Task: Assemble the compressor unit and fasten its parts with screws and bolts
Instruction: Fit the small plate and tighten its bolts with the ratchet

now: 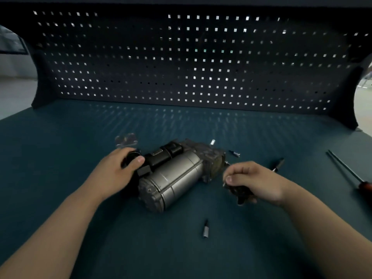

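Grip of left hand (118,170) curls round the black end of the compressor (177,178), likely steadying it mid-worktop (80,137). Just right of the compressor, right hand (255,182) pinches a small dark part (239,192), probably for fitting; loose bolt (205,231) waits in front.

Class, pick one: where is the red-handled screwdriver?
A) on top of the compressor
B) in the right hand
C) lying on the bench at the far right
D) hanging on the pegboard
C: the screwdriver lies on the bench at the far right, apart from the right hand, which holds a small dark part.
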Demonstrator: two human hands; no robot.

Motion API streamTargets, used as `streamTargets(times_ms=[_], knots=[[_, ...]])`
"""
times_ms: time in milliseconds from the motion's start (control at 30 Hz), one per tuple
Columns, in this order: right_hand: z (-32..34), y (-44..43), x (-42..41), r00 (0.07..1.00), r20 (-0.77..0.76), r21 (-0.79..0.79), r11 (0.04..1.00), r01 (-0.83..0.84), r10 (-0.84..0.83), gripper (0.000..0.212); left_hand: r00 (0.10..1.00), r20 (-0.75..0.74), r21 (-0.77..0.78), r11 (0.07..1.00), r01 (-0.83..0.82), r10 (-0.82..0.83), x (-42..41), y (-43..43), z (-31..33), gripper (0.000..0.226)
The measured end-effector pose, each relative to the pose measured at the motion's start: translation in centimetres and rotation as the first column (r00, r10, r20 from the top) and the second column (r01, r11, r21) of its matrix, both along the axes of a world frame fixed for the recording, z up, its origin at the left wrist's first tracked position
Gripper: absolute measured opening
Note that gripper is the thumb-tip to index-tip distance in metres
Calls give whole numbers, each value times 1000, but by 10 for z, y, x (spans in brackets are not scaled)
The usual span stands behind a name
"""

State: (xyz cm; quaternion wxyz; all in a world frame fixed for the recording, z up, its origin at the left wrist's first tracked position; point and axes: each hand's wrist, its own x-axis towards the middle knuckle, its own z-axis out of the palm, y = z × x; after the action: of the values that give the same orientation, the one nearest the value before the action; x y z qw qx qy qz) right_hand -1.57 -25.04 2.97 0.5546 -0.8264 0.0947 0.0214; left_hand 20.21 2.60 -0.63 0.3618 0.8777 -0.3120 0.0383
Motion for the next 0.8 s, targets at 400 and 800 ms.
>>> streamTargets(times_ms=[400,800], knots=[[-22,10,-4,943,200,-586,739,333,-266,8,969,90,-110,969,-221,231,-15,-28,-1,32],[-30,-8,-28,973,163,-466,856,223,-165,61,942,245,-273,948,-161,231,-52,-8,-11,59]])
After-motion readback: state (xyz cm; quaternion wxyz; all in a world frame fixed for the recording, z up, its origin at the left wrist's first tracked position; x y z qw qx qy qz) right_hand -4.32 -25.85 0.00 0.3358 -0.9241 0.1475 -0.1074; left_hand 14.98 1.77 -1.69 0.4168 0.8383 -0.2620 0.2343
